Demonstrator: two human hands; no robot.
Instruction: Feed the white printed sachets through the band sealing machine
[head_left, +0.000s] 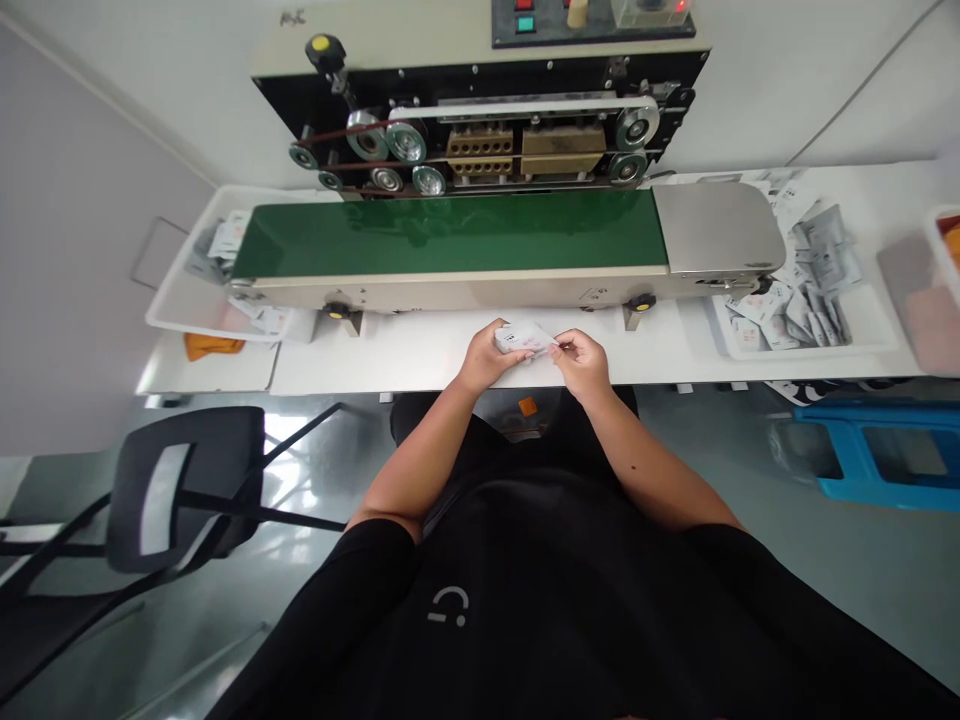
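1. White walls close in around a long white table (390,360), which runs crosswise in front of the person. A cream-and-black band sealer (480,145) stands along its far side, with a green conveyor belt (450,235) ending at a brushed-steel plate (716,228).
2. Over the table's near edge, around its middle, a small white printed sachet (523,338) is held up just clear of the surface, in front of the conveyor.
3. Its long axis lies roughly crosswise to the person, about parallel to the table's near edge.
4. The left hand (491,358) is nearer and has more of it, curled closed around the sachet's left end.
5. The right hand (583,365) lies just to the right, nearly closed, with thumb and forefinger pinched at the sachet's right end.
6. Toward the table's right end, a shallow white tray (862,325) holds a loose pile of white and grey sachets (787,310), well apart from both hands.
7. Near the left end, a second white tray (161,315) sits partly under the conveyor, beside an orange packet (214,346).
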